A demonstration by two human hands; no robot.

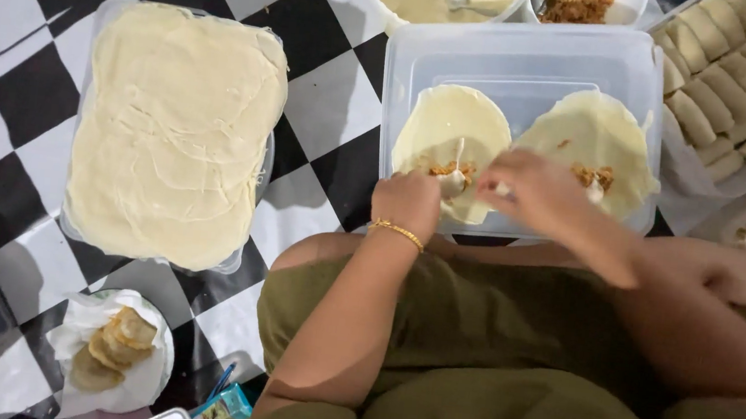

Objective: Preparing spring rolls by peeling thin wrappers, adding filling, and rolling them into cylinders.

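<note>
A thin round pale wrapper point(451, 135) with orange-brown filling lies on an upturned clear plastic lid point(525, 59). The left hand point(408, 204), fingers curled, pinches its near edge; the right hand point(532, 187) pinches beside it. A second filled wrapper point(595, 136) lies just right. A stack of wrappers point(174, 128) sits well left on the chequered floor point(16, 6).

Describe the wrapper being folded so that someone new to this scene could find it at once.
Start at the clear rectangular plastic lid lying upside down on the black-and-white chequered floor. Two round pale wrappers lie on it. The one meant is the left round pale wrapper, under the left hand; unlike the flat right round pale wrapper, its near edge is being folded.
</note>
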